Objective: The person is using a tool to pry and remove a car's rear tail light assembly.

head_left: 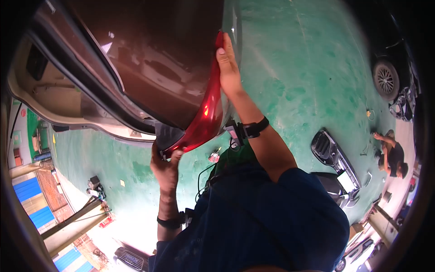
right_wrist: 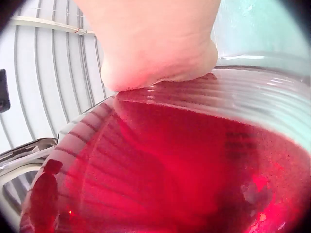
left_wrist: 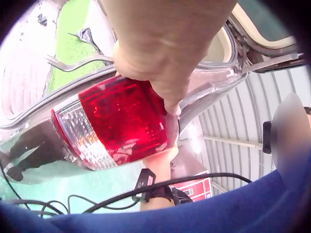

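A red tail light (head_left: 206,113) with a clear section (left_wrist: 80,131) sits at the rear corner of a dark brown car (head_left: 158,54). My left hand (head_left: 165,170) grips the light's near end, its thumb over the red lens and its fingers behind the edge. Farther along, my right hand (head_left: 229,72) holds the narrow far end, thumb on the lens side and fingers along the outer edge. In the right wrist view the heel of that hand (right_wrist: 160,53) lies against the lens; its fingertips are hidden there.
The car's rear opening (head_left: 68,99) is on the left. A detached bumper (head_left: 335,158) lies on the green floor (head_left: 281,90) to the right. Beyond it a person (head_left: 394,156) crouches near a dark car's wheel (head_left: 386,80). Black cables (left_wrist: 160,187) cross close to my body.
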The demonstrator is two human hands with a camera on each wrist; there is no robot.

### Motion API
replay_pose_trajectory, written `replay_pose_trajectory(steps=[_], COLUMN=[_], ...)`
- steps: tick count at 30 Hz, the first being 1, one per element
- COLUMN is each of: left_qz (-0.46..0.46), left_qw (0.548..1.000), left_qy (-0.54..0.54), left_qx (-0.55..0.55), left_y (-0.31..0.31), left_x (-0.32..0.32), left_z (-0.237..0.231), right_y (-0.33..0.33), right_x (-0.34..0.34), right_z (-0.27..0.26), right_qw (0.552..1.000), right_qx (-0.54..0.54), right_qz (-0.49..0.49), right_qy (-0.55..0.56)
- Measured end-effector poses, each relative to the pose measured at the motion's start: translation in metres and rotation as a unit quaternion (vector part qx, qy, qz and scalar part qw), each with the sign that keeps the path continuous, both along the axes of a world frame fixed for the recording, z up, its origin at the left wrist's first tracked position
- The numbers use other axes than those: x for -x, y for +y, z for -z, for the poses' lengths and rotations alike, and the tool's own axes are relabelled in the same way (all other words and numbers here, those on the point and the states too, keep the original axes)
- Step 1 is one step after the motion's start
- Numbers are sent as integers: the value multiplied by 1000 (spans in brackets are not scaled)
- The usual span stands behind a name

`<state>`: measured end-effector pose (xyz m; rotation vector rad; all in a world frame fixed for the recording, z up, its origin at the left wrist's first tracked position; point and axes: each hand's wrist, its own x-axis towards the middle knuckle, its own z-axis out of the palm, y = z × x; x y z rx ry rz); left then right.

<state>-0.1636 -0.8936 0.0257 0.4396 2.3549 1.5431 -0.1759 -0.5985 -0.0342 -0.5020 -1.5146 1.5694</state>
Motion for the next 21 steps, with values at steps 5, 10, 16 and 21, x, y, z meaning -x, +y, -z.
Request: replay_pose_trajectory(steps=[5, 10, 16, 21], left_qz=[-4, 2, -16, -32], left_qw=[998, 999, 1000, 996], left_qy=[-21, 10, -4, -68], left_qx=[-60, -32, -6, -39], left_y=[-1, -6, 2, -4], left_x=[1, -2, -10, 0], left_z=[15, 19, 4, 10], right_y=[-8, -9, -8, -10], right_x=[-5, -6, -2, -10], right_z=[1, 3, 13, 5], right_qw=[999, 999, 998, 1000], right_qx=[2, 22, 34, -9], right_qz=[-8, -22, -30, 2], right_qy=[31, 42, 47, 15])
